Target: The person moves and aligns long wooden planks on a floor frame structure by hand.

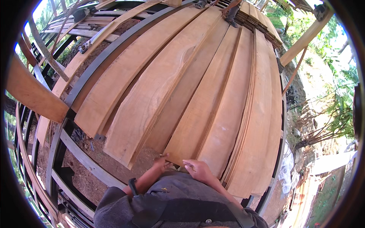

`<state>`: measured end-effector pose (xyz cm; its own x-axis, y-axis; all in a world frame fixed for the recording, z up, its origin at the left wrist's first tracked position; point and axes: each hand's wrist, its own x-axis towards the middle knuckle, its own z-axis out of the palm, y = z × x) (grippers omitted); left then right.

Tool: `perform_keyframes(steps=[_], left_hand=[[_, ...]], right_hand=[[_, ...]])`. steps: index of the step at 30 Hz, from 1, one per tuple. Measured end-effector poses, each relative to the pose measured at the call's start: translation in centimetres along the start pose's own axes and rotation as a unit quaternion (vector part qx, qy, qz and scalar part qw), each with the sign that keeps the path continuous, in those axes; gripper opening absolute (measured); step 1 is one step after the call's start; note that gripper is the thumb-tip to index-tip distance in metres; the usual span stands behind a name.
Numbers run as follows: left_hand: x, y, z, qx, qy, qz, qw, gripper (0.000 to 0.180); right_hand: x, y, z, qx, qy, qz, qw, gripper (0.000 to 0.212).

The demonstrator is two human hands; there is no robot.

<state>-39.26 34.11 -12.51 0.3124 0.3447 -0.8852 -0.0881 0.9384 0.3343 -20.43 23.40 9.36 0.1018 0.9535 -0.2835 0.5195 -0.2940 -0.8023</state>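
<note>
A long, light-brown wooden board (208, 102) runs away from me, its near end just in front of my waist. My left hand (162, 164) is closed at the left corner of that end, thumb against the wood. At the right part of the same end is my right hand (198, 170), its fingers curled and pressed to the edge; their undersides are hidden. To the left, a wide board (152, 91) with wavy grain rests tilted. Beside my right forearm lies another plank (224, 129) with more planks stacked along it.
Dark metal frame rails (91, 159) cross at the left, above bare soil. A wooden post (36, 91) leans in there. At the far end, another person's shoe (232, 21) is by the boards, near a plank stack (260, 19). Clear plastic sheeting (286, 167) hangs at right.
</note>
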Motion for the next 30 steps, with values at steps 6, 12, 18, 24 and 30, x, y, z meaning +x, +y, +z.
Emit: perform_keyframes(steps=[6,12,18,24,30], left_hand=[[2.9,-1.1,-1.6,-0.016,-0.028,-0.012,0.999,0.043],[3.4,-1.5,-2.2,-0.010,-0.048,-0.004,0.999,0.043],[0.9,-2.4,-9.3,-0.141,0.046,0.093,0.985,0.037],[-0.7,-3.5,-20.2,-0.327,0.049,0.204,0.921,0.037],[-8.5,1.2,-21.6,-0.289,0.191,0.182,0.920,0.054]], right_hand=[[0.0,0.0,0.2,0.003,-0.002,0.004,1.000,0.032],[-0.2,-0.1,0.8,0.002,-0.006,0.004,1.000,0.033],[-1.0,0.8,1.2,0.053,0.017,0.005,0.998,0.036],[4.5,1.6,4.9,0.355,-0.040,0.150,0.922,0.051],[11.9,-2.4,11.4,0.479,-0.147,0.196,0.843,0.078]])
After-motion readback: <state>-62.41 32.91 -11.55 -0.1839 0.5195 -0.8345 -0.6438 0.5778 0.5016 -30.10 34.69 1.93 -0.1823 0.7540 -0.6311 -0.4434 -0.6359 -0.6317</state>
